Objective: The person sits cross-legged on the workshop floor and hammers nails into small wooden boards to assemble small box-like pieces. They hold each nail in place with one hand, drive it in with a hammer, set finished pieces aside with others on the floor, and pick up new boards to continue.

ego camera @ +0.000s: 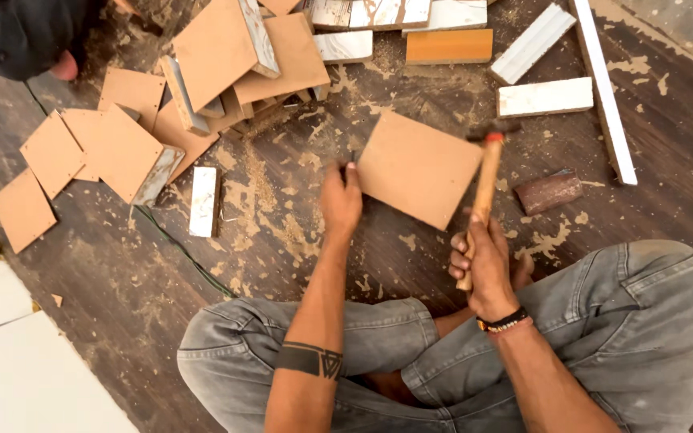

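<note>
left hand [341, 195] — pinches a small dark nail [352, 157] at the board's left edge | right hand [487, 261] — grips hammer [484, 188] over brown board [419, 167] | board flat on sawdust-strewn floor [298, 240], before crossed legs

No pkgs, labels, signs, screens visible

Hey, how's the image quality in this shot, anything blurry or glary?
Head view: light is soft and even, no glare, only faint shadows under the square board. The hammer head is motion-blurred above the right hand; the left hand, pinching something small at the board's edge, looks sharp. Slight wide-angle bend shows at the edges.
</note>
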